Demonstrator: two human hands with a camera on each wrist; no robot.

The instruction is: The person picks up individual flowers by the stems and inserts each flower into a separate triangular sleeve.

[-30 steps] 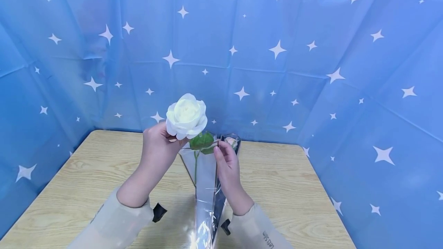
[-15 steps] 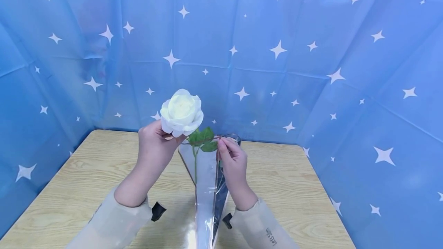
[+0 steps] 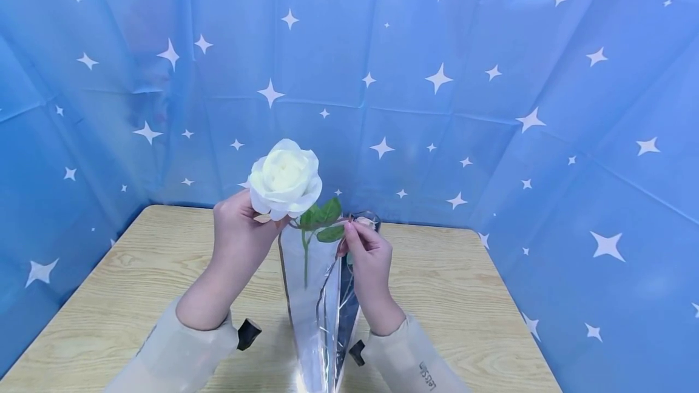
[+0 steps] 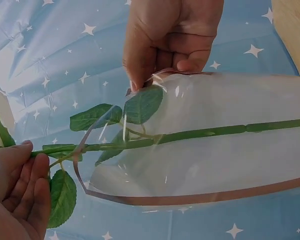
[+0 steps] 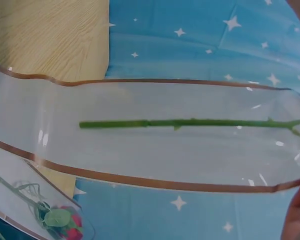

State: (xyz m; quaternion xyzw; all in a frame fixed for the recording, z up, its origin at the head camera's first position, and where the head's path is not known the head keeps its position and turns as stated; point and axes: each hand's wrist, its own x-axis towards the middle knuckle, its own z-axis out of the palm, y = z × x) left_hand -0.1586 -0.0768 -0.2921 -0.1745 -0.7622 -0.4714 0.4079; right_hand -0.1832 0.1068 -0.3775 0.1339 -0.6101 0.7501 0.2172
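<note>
A white rose (image 3: 286,178) with green leaves (image 3: 322,214) stands upright in the head view. Just below its bloom, my left hand (image 3: 240,229) pinches the stem, as the left wrist view shows. The lower stem (image 5: 190,122) lies within a clear flower sleeve (image 4: 230,165) with a brown border, its cut end well above the sleeve's narrow bottom. My right hand (image 3: 372,265) pinches the rim of that sleeve between thumb and fingers. Some leaves are inside the sleeve mouth and others outside it. The bloom is out of view in both wrist views.
Behind my right hand stands another wrapped flower (image 3: 364,222), partly hidden. Red blooms (image 5: 72,227) in a sleeve show at the lower left of the right wrist view. The wooden table (image 3: 448,296) ends at a blue starry curtain (image 3: 415,156).
My left hand and the rose have shifted a little left and up. My right hand has moved slightly right with the sleeve rim, and the sleeve's front is spread wider to the left.
</note>
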